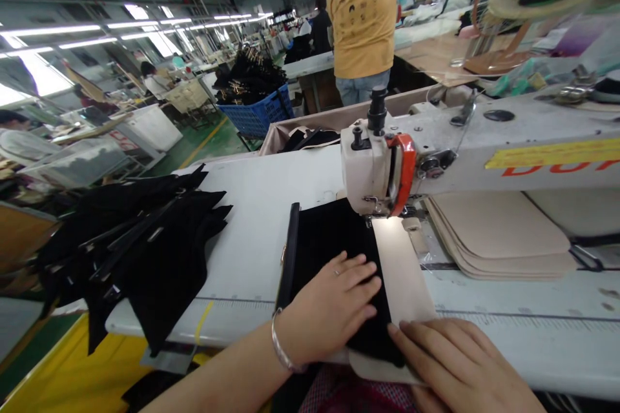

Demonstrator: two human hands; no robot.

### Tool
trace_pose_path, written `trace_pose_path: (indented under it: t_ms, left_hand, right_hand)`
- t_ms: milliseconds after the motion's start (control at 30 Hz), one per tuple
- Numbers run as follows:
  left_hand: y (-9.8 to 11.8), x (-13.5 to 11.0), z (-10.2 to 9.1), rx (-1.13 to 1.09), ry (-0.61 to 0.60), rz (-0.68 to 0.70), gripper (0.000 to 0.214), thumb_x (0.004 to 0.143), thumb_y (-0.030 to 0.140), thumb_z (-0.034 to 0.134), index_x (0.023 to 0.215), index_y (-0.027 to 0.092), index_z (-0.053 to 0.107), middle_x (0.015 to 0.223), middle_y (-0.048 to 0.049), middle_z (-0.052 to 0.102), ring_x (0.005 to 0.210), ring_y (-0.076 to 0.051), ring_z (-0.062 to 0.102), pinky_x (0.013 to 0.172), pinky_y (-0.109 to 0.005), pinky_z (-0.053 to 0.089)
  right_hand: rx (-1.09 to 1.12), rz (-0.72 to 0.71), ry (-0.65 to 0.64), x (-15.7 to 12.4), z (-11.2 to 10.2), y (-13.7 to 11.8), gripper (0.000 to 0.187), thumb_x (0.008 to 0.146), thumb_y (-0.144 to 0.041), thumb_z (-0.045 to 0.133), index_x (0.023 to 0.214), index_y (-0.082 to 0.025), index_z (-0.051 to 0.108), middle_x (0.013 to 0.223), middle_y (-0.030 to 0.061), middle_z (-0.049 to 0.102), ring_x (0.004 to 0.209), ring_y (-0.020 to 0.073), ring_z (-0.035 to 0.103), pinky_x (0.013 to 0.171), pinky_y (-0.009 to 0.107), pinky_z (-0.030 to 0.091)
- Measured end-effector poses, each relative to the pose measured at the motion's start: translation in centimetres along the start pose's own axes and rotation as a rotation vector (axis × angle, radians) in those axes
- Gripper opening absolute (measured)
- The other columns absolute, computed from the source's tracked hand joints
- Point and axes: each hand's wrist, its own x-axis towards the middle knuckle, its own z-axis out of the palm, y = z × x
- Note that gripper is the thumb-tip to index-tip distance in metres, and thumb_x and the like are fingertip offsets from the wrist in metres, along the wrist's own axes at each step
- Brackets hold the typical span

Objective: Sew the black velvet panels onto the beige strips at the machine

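Observation:
My left hand [329, 303] lies flat with fingers stretched out on a black fabric piece [324, 239] that has a zipper along its left edge. My right hand [460, 364] rests flat at the near edge, its fingertips on the seam where the black fabric meets a beige panel [404, 271]. Both pieces run under the needle head of a white sewing machine [382, 171] with an orange guard. A silver bracelet sits on my left wrist.
A pile of black zippered pieces [140, 245] hangs over the table's left end. A stack of beige panels [504, 235] lies under the machine arm at right. A person in a yellow shirt [371, 13] stands behind the machine, near a blue crate [256, 116].

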Motion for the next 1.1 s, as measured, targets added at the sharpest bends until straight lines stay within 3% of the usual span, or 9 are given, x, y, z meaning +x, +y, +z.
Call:
trace_pose_path:
  t_ms: [167,333,500,733,1100]
  left_hand:
    - [1.8,-3.2,1.2,-0.097,0.090,0.172,0.028,0.098,0.024,0.043,0.122,0.015,0.056,0.129,-0.0030,0.061,0.132,-0.016,0.044,0.120,-0.036,0.024]
    - [1.5,-3.2,2.3,-0.087,0.180,0.211,0.024,0.097,0.019,0.046,0.117,0.015,0.059,0.125,-0.0011,0.064,0.129,-0.015,0.047,0.118,-0.034,0.027]
    - [0.6,-2.1,2.6,-0.066,0.230,0.196,0.022,0.098,0.018,0.044,0.113,0.017,0.061,0.123,-0.0006,0.064,0.126,-0.013,0.049,0.117,-0.033,0.029]
    - [-1.5,-0.3,2.7,0.028,0.172,0.196,0.025,0.098,0.021,0.044,0.116,0.016,0.060,0.128,-0.0044,0.061,0.130,-0.014,0.046,0.117,-0.035,0.031]
    - [-4.0,2.8,1.7,0.093,0.153,0.163,0.025,0.096,0.014,0.042,0.115,0.015,0.059,0.127,-0.0042,0.061,0.125,-0.014,0.050,0.113,-0.032,0.036]
  right_hand:
    - [-0.103,-0.159,0.010,0.1,0.3,0.9,0.027,0.087,-0.036,0.056,0.107,-0.021,0.067,0.103,0.0019,0.069,0.091,0.0170,0.064,0.086,0.036,0.050]
    - [-0.118,-0.212,-0.001,-0.3,0.4,1.4,0.027,0.089,-0.028,0.049,0.109,-0.024,0.067,0.108,-0.0007,0.069,0.093,0.0168,0.064,0.082,0.035,0.051]
    - [-0.078,-0.121,-0.072,-0.5,0.6,1.9,0.036,0.089,-0.027,0.046,0.121,-0.020,0.061,0.117,0.0023,0.065,0.103,0.0182,0.060,0.083,0.033,0.051]
    - [0.022,0.050,-0.175,-0.1,1.6,2.8,0.045,0.091,-0.027,0.050,0.136,-0.024,0.048,0.125,0.0033,0.058,0.109,0.0184,0.055,0.090,0.035,0.046]
    - [0.059,0.166,-0.150,2.7,2.8,4.7,0.036,0.092,-0.028,0.051,0.128,-0.026,0.054,0.118,0.0038,0.061,0.104,0.0201,0.056,0.090,0.041,0.044]
